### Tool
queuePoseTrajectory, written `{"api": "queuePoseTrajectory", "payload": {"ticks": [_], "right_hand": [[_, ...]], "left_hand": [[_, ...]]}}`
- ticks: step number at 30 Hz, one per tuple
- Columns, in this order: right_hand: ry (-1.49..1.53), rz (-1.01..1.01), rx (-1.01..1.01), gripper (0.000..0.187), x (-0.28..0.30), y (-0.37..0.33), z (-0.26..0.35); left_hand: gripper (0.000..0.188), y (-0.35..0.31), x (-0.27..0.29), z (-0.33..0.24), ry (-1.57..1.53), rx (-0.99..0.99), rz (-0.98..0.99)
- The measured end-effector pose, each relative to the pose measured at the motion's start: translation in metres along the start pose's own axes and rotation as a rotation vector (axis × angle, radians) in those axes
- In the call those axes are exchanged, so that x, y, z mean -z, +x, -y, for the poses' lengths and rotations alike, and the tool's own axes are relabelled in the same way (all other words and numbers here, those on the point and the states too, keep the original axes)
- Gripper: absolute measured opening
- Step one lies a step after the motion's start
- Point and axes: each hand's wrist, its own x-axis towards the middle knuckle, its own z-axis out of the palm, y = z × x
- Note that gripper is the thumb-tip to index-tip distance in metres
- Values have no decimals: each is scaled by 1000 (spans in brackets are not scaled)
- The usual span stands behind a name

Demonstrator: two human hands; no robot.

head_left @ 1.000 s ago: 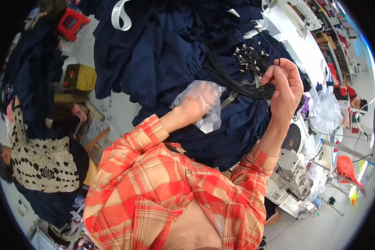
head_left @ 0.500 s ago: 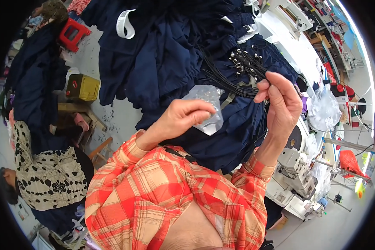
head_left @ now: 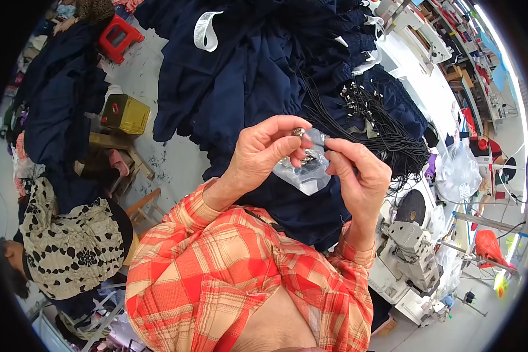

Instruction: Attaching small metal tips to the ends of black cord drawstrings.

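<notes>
Head view: L hand (head_left: 264, 149) has thumb & index pinched on a small, rounded, shiny metal piece (head_left: 298, 132), other fingers curled below. R hand (head_left: 361, 173), just to its right, has thumb & index closed w/ a small gap btwn, holding what looks like a thin dark cord-like piece (head_left: 327, 142); fingertips hide most of it.

Vs. half a sec ago: L hand is up off the clear plastic bag (head_left: 308, 183) of small metal bits, metal piece now showing; R hand has come left & nearer, away from the long, thin black cords w/ metal tips (head_left: 402, 149). Hands now nearly meet, above the bag.

Metal piece is at L fingertips, facing R hand; too small to tell its long axis. Cord-like piece seems to run approx left–right, pointing left. Bundled cords lie farther right on navy cloth (head_left: 234, 88), curving from far left to near right, tips bunched far side.
</notes>
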Motion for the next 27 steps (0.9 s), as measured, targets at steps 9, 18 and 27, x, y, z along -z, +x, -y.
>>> {"api": "queuePoseTrajectory", "payload": {"ticks": [9, 18, 27], "right_hand": [[-99, -103, 159, 14, -7, -1, 5], [-275, -180, 344, 18, -17, 7, 16], [-373, -158, 349, 19, -16, 13, 13]], "left_hand": [[27, 5, 12, -3, -451, 36, 94], [25, 5, 12, 1, -592, 104, 90], [27, 8, 9, -1, -580, 132, 69]]}}
